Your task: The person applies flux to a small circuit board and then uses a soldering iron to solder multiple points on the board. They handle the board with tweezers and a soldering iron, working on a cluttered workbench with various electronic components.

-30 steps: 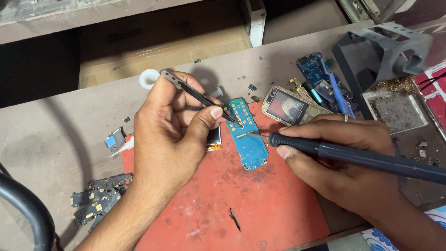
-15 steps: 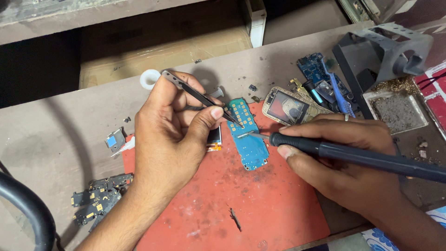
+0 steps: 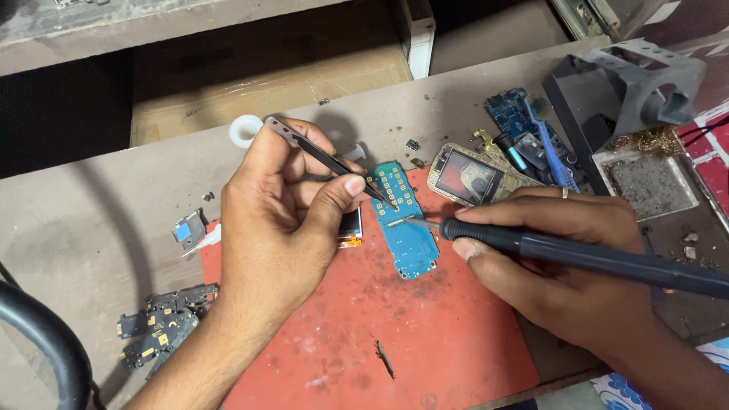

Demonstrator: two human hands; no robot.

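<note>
A blue phone circuit board [image 3: 404, 224] lies on a red work mat [image 3: 395, 334]. My left hand [image 3: 281, 220] pinches black tweezers [image 3: 323, 157], whose tips touch the board's upper middle. My right hand [image 3: 562, 258] grips a dark soldering iron [image 3: 592, 258] like a pen; its metal tip meets the board beside the tweezer tips. A small display module [image 3: 351, 226] is partly hidden under my left thumb.
A phone housing with a screen [image 3: 465, 176] lies right of the board. Behind it are another blue board [image 3: 510, 112], a blue tool [image 3: 548, 150], a grey iron stand [image 3: 645, 87] and a sponge tray [image 3: 649, 182]. Dark board scraps [image 3: 156, 326] sit at left, a white ring [image 3: 244, 130] behind.
Both hands hold nearly the same pose. The tweezer tips and iron tip stay together on the board, with only slight shifts.
</note>
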